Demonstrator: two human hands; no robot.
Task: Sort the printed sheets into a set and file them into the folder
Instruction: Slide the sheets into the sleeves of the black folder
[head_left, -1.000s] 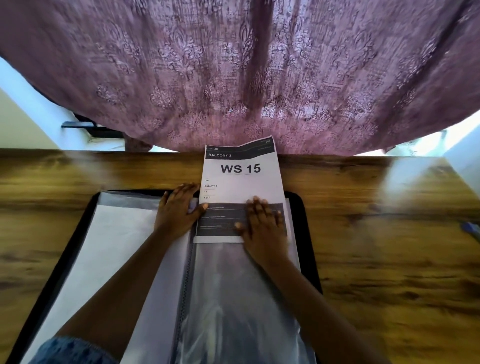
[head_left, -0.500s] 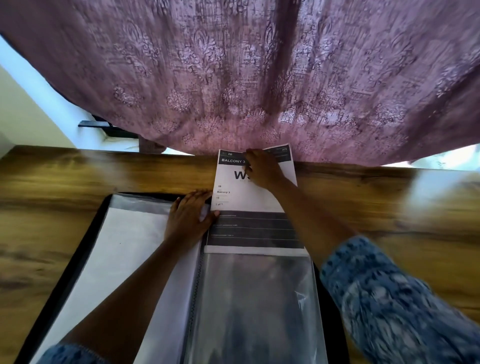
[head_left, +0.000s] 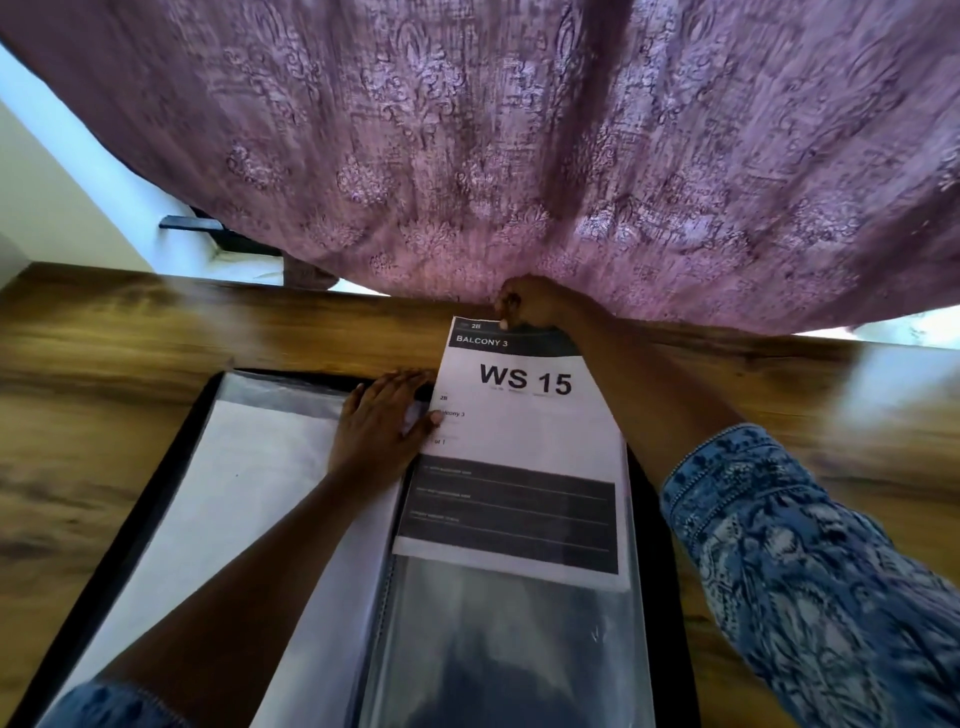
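Sheet: I see the printed sheet (head_left: 524, 431) headed "WS 15", its lower part over the right-hand clear pocket (head_left: 509, 649) and its top sticking out beyond the far rim onto the table (head_left: 104, 364).
Folder: the folder (head_left: 652, 571) lies open and flat – a white page (head_left: 234, 493) fills its left side.
Right hand: the right hand (head_left: 530, 304) pinches the sheet's far top edge, fingers curled, just under the curtain (head_left: 519, 156).
Left hand: the left hand (head_left: 382, 426) lies flat beside the spine, fingers straight, holding nothing – thumb touching the sheet's left edge.
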